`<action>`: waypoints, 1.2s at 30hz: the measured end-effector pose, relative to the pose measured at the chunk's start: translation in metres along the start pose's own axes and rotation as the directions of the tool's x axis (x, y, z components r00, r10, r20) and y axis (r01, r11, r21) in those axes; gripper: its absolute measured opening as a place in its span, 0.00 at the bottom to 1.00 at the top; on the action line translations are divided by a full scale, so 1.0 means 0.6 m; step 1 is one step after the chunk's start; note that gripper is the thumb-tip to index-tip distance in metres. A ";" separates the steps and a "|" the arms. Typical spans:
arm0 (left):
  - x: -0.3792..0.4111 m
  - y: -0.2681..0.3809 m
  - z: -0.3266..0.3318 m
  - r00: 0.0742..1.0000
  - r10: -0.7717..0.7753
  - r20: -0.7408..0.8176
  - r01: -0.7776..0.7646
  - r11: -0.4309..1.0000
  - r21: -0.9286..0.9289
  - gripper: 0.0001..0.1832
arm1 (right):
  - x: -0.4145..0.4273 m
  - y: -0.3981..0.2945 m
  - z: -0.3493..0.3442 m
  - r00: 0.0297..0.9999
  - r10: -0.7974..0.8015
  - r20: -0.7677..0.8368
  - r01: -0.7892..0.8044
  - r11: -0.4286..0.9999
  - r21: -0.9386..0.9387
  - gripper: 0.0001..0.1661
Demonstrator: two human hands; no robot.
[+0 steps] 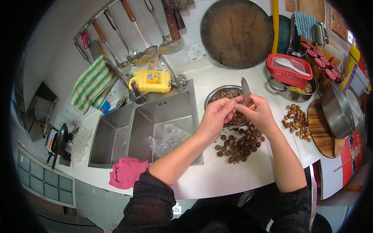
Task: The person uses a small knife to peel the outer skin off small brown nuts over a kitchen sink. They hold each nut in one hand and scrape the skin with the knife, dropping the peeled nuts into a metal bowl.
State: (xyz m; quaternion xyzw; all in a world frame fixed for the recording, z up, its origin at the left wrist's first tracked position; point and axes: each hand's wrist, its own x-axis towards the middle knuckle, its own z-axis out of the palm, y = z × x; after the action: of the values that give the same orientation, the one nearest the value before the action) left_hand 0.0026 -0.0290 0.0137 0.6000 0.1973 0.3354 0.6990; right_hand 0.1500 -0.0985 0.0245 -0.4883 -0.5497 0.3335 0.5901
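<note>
My right hand (pixel 258 113) grips a small knife (pixel 245 88) by its wooden handle, the blade pointing up and away from me. Close against it, my left hand (pixel 219 113) has its fingertips pinched together by the right thumb. Whatever sits between those fingers is hidden. Both hands are above a round steel bowl (pixel 208 98) that holds broken brown shells (pixel 230 95). In front of the bowl, under my wrists, lies a pile of round brown nuts or dried fruits (pixel 239 145). Smaller, lighter shelled pieces (pixel 297 123) are heaped on the counter to the right.
Left is a double steel sink (pixel 163 107) with a clear plastic bag (pixel 170 138) inside. A pink cloth (pixel 128 172) lies at its front edge. Behind stand a yellow jug (pixel 150 81) and a round chopping board (pixel 237 33). A red basket (pixel 287 74) rests on a steel pot (pixel 276 87).
</note>
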 end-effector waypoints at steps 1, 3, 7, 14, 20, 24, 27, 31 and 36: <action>0.001 0.000 -0.004 1.000 0.018 0.006 -0.018 1.000 -0.004 0.13 | 0.000 -0.004 0.000 1.000 0.005 0.012 -0.005 1.000 0.004 0.10; 0.004 -0.002 -0.009 0.998 0.055 0.021 -0.055 0.998 -0.012 0.15 | -0.001 -0.009 -0.001 0.999 0.015 0.034 -0.016 1.000 0.009 0.11; -0.001 0.000 -0.006 0.998 0.065 -0.001 -0.065 0.997 0.032 0.15 | 0.000 -0.003 -0.002 1.000 -0.019 0.007 0.019 0.998 -0.052 0.11; -0.006 0.002 -0.001 0.994 0.105 0.020 -0.106 0.990 0.095 0.19 | 0.004 0.018 -0.004 1.000 -0.003 -0.028 0.005 0.999 0.054 0.11; -0.008 0.004 0.004 0.995 0.094 0.039 -0.097 0.992 0.083 0.21 | 0.004 0.025 -0.007 0.998 0.067 -0.016 -0.061 0.973 0.222 0.09; -0.002 0.001 -0.002 0.994 0.064 0.086 -0.068 0.997 0.046 0.22 | 0.005 0.030 -0.009 0.999 0.037 -0.004 -0.035 0.973 0.229 0.09; -0.006 0.004 0.001 0.997 0.066 0.033 -0.067 0.997 0.039 0.22 | 0.005 0.028 -0.007 0.999 0.037 -0.007 -0.035 0.984 0.173 0.09; -0.008 0.009 0.003 0.998 0.055 0.014 -0.055 0.996 0.063 0.22 | 0.006 0.030 -0.004 0.998 0.053 -0.016 -0.048 0.977 0.208 0.09; -0.009 0.009 0.002 0.998 0.054 0.022 -0.055 0.998 0.044 0.22 | 0.008 0.032 -0.006 0.996 0.090 0.007 -0.089 0.971 0.221 0.11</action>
State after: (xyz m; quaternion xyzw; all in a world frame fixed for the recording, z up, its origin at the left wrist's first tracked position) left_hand -0.0016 -0.0332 0.0185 0.6240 0.1811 0.3436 0.6781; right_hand 0.1571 -0.0889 0.0084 -0.4445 -0.4857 0.4180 0.6260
